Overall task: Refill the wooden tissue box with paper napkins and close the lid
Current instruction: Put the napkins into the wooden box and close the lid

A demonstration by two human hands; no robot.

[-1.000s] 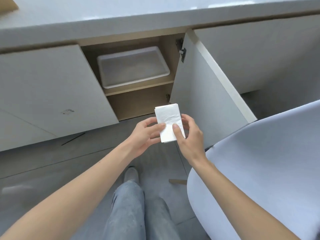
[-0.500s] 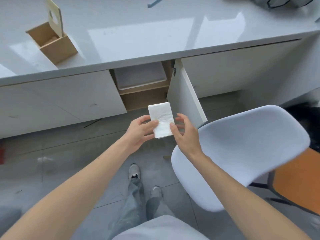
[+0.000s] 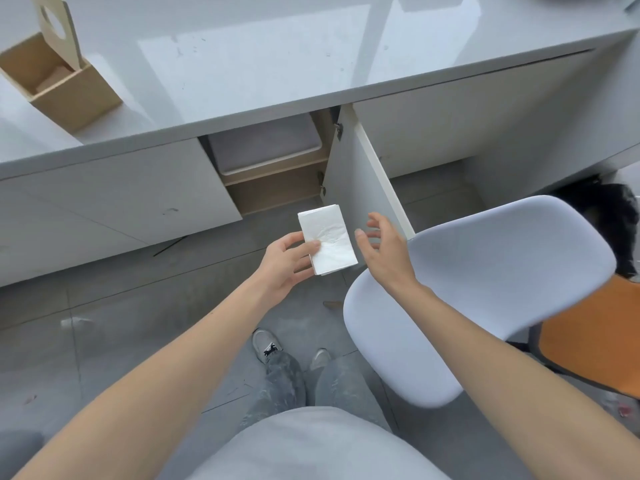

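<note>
One pack of napkins [image 3: 327, 243], one wooden tissue box [image 3: 60, 83] up on the counter [image 3: 263, 64] far left, lid [image 3: 55, 26] standing open. Left hand [image 3: 289, 266] pinches the pack alone over the floor; right hand [image 3: 386, 252] has let go since half a second ago, fingers spread, just beside it. One cabinet door [image 3: 360, 181] open, one white chair [image 3: 485, 289].

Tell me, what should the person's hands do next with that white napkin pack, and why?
Probably carry the napkin pack up and left to the wooden tissue box on the counter. The left hand alone grips the pack, the right hand is open beside it, and the box stands with its lid raised.
</note>
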